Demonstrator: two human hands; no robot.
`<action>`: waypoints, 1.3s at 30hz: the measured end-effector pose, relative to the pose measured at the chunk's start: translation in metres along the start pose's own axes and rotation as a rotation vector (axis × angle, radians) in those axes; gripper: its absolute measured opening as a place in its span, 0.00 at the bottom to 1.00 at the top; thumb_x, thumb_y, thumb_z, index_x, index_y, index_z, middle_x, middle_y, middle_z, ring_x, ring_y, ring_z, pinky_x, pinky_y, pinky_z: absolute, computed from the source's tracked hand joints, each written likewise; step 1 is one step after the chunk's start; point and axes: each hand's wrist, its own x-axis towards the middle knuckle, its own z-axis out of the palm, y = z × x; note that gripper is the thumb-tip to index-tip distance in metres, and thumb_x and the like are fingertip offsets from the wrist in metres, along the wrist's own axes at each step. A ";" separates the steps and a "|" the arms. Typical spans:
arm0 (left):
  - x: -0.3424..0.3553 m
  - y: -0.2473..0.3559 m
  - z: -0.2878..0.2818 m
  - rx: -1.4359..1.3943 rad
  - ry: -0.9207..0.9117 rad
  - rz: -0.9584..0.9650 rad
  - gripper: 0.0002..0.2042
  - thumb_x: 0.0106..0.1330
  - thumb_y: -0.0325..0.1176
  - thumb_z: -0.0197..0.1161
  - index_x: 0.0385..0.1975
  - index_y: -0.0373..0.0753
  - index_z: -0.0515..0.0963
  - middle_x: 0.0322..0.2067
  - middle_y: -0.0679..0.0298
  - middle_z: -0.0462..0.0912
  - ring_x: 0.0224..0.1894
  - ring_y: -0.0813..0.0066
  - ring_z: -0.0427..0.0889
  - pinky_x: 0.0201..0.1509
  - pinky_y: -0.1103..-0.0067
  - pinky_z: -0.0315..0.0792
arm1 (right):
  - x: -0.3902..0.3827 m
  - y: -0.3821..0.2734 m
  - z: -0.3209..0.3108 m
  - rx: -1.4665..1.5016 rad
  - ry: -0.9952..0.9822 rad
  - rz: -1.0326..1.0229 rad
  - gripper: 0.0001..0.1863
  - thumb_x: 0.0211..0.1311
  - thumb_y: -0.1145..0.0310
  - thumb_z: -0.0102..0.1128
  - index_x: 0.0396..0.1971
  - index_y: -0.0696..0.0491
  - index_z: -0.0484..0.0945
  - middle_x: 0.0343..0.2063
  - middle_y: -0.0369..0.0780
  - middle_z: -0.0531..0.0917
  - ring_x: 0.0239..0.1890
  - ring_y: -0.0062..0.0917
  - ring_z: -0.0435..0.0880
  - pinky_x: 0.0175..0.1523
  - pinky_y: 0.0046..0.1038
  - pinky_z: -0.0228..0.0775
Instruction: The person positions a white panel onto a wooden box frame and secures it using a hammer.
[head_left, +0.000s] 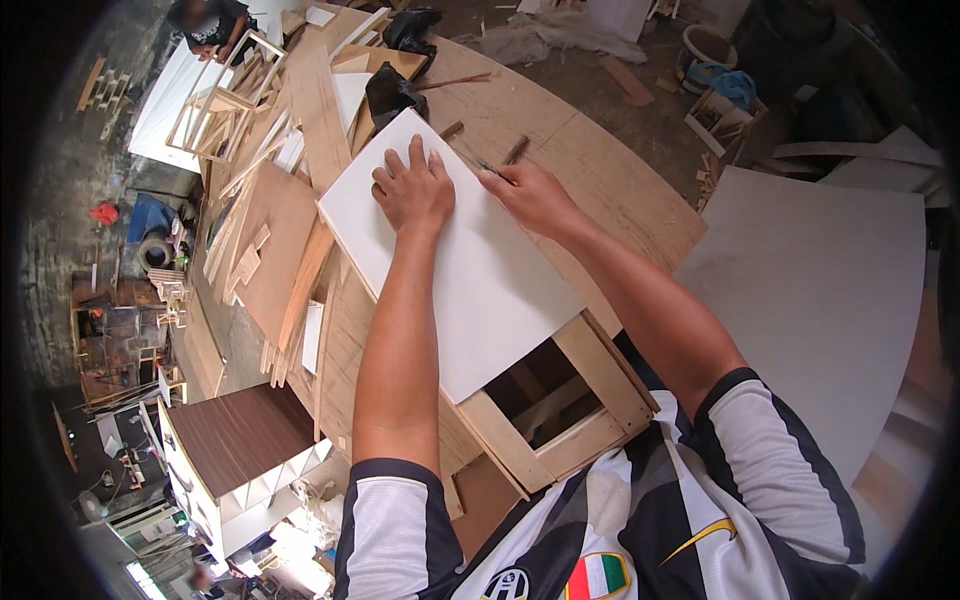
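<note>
My left hand [414, 192] lies with spread fingers on a white sheet [455, 290], near its far corner. The sheet rests over a pale wooden frame [515, 445], whose open near end shows a dark inside. My right hand [525, 197] grips a slim tool [488, 170], apparently a cutter, at the sheet's right edge; its tip is too small to make out. All this sits on a large plywood worktop [610, 190]. Short dark sticks [517, 150] lie on the worktop beyond my right hand.
Stacked boards and offcuts [270, 250] fill the left. Black bags [395, 95] lie beyond. A large pale panel [800, 300] is at the right, a bucket [705, 48] behind. A brown-topped cabinet [235, 440] stands lower left. A person [205, 30] works at the far left.
</note>
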 end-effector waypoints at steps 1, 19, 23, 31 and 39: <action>0.001 -0.001 0.001 -0.004 0.002 -0.002 0.26 0.82 0.53 0.45 0.77 0.57 0.66 0.72 0.53 0.66 0.68 0.44 0.67 0.74 0.51 0.59 | -0.003 0.002 -0.001 -0.004 -0.005 0.003 0.31 0.74 0.42 0.58 0.37 0.61 0.87 0.28 0.53 0.87 0.35 0.45 0.90 0.44 0.46 0.78; 0.001 0.002 0.004 0.002 0.023 0.002 0.26 0.82 0.54 0.45 0.76 0.57 0.68 0.70 0.53 0.68 0.66 0.44 0.68 0.72 0.51 0.61 | -0.012 -0.010 0.003 -0.180 0.018 -0.015 0.29 0.76 0.42 0.57 0.39 0.58 0.87 0.31 0.50 0.88 0.38 0.43 0.88 0.46 0.45 0.77; 0.000 -0.001 0.002 0.013 0.029 0.003 0.26 0.82 0.54 0.44 0.76 0.57 0.67 0.71 0.53 0.67 0.67 0.44 0.67 0.73 0.51 0.60 | -0.006 -0.004 0.004 -0.162 0.004 -0.052 0.30 0.75 0.42 0.56 0.40 0.59 0.88 0.36 0.56 0.88 0.44 0.51 0.89 0.50 0.48 0.78; -0.001 -0.004 0.002 -0.006 0.009 -0.011 0.27 0.82 0.54 0.44 0.77 0.59 0.65 0.75 0.54 0.64 0.70 0.46 0.65 0.76 0.52 0.57 | -0.012 0.051 -0.012 -0.005 0.129 0.155 0.33 0.73 0.38 0.56 0.44 0.60 0.86 0.43 0.57 0.88 0.51 0.49 0.88 0.56 0.46 0.76; -0.003 0.004 0.001 -0.025 0.026 -0.055 0.26 0.82 0.53 0.45 0.76 0.59 0.67 0.76 0.56 0.63 0.73 0.49 0.63 0.78 0.54 0.56 | 0.005 0.141 -0.028 -0.483 0.080 0.320 0.33 0.74 0.40 0.55 0.60 0.56 0.78 0.55 0.54 0.85 0.58 0.50 0.84 0.61 0.49 0.76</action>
